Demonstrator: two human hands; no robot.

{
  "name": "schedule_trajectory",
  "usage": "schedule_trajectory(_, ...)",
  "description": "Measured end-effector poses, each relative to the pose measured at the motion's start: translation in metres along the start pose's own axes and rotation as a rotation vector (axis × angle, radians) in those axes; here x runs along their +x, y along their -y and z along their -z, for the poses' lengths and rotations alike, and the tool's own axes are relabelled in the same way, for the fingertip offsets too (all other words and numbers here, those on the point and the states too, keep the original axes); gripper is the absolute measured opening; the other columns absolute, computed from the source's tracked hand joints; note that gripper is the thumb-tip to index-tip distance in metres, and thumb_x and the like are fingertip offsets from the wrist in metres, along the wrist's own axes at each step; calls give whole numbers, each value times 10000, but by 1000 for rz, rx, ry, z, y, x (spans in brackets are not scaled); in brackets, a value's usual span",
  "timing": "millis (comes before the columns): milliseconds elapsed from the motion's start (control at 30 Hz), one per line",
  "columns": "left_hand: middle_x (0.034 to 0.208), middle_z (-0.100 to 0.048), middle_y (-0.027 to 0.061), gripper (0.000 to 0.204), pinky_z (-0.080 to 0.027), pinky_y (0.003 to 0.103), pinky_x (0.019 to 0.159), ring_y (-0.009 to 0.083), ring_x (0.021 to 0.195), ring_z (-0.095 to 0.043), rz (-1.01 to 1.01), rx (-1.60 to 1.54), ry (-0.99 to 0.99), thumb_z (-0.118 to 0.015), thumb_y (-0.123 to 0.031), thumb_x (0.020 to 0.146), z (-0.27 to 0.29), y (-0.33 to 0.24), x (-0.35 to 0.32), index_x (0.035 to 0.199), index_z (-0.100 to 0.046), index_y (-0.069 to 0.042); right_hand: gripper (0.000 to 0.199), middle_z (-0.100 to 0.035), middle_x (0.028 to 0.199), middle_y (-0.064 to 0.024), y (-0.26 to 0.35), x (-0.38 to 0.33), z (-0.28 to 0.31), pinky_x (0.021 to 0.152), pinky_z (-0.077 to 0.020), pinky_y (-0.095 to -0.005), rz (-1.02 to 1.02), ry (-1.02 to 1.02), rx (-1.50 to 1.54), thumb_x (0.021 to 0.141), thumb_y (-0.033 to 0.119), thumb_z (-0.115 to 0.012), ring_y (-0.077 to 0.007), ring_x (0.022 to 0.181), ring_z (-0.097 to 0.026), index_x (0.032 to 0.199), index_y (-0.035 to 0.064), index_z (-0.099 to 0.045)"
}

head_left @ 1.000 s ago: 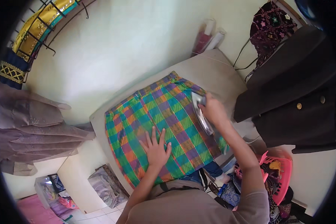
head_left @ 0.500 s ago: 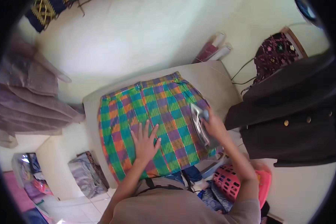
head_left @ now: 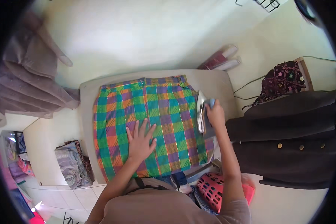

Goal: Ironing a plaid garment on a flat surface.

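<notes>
A checked garment (head_left: 160, 127) in green, purple and orange, with a gathered waistband at the far side, lies spread on a beige padded surface (head_left: 87, 100). Whether it is a skirt or shorts I cannot tell. My left hand (head_left: 140, 143) rests flat on its middle, fingers spread. At the garment's right edge, my right hand (head_left: 215, 112) is closed round the handle of a clothes iron (head_left: 200, 119). The iron's silvery side faces the garment and its tip points toward the waistband.
Dark clothing with gold buttons (head_left: 287, 156) hangs at the right. Greyish-mauve cloth (head_left: 33, 82) hangs at the left. Below the right forearm stands a pink basket (head_left: 211, 190). Rolls (head_left: 220, 58) lean behind the padded surface. Folded cloth (head_left: 72, 164) sits at the left.
My right hand and the iron have moved away from me along the garment's right edge, toward the waistband. The left hand stays flat on the cloth. The whole view has turned slightly.
</notes>
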State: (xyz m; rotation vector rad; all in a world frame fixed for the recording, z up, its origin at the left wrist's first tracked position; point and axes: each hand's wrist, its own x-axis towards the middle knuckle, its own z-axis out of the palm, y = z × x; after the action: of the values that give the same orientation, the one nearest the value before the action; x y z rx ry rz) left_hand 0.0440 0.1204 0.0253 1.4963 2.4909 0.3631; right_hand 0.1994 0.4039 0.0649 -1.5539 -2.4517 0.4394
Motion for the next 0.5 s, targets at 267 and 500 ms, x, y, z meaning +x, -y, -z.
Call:
schedule_trajectory(267,1481,-233,72,525,-101,626,1057,344,1365,-185,-66,-41,-86,-449,-415,898,-11,9,-8,1397,-343,-292,260,-613,733,-217,-12,15,-17,655,-471,-430,83,162,247,814,204,-607,-336,725,-627,902,-37,-558)
schedule_trajectory(500,1476,-258,49,511,-127,587,1070,338,1356,-214,10,-102,-172,-463,-390,889,-6,39,-38,1380,-375,-278,361,-613,854,-268,12,-174,-2,691,-471,-487,54,348,65,835,264,-622,-450,855,-595,1033,9,-461)
